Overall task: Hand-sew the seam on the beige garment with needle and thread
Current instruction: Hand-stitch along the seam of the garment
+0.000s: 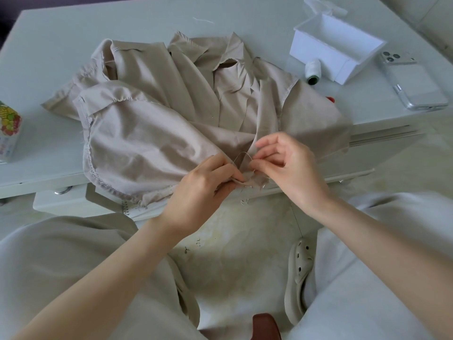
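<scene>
Beige garment (171,114) lies rumpled over the table (49,45), spreading from the centre out toward 10 o'clock. Its frayed seam edge hangs off the near table edge at mid-view, where both hands meet. Left hand (206,182) pinches that raw edge between thumb and fingers, keeping the layers together. Right hand (286,165), just on its 3 o'clock side, has thumb and forefinger closed in a narrow pinch on the thread (241,155), which arcs in a small slack loop between the two hands (the needle is too fine to make out, so I cannot tell whether it sits in that pinch). The other right fingers curl loosely and hold nothing.

The step in hand looks like drawing a stitch through. To do it well, I judge:
- Keep the left pinch close to the stitch point so the layers do not slide.
- Pull the loop out steadily along the seam line until it lies snug, but not so hard that the cloth puckers.
- Watch that the slack does not snag on the frayed ends.

Counted: two hands, one garment, one loop of thread, one spool (313,72) at 1 o'clock, one open white box (335,50) just beyond it, one phone (411,82) at 2 o'clock, one printed carton (8,133) at 9 o'clock.
</scene>
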Available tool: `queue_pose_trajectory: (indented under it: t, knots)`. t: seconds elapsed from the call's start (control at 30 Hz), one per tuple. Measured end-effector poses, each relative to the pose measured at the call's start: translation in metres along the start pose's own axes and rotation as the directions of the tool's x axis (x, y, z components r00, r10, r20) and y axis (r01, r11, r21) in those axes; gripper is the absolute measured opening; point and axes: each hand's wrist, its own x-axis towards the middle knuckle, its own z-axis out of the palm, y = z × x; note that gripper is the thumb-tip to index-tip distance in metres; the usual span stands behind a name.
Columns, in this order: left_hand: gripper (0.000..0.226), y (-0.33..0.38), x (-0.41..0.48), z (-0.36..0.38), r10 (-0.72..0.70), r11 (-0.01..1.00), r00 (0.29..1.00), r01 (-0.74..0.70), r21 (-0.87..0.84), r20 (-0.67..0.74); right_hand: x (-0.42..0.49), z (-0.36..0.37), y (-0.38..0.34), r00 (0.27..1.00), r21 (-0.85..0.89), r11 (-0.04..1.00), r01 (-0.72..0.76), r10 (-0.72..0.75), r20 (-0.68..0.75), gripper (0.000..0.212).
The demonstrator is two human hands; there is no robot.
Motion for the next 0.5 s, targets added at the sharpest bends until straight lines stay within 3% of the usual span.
queue_pose_trajectory:
  t: [0.1, 0.5]
  knots:
    - [0.015, 0.0, 0.0008, 0.0017, 0.014, 1.0, 1.0, -0.014, -0.004, 0.003, -0.0044, 0.0033, -0.0016, 0.999, -0.02, 0.999, -0.025, 0.026, 0.027, 0.036]
    - [0.007, 0.0016, 0.0, 0.001, 0.009, 1.0, 1.0, -0.008, 0.02, -0.021, -0.0107, 0.0068, -0.0025, 0.992, -0.095, 0.995, -0.032, 0.043, 0.119, 0.014]
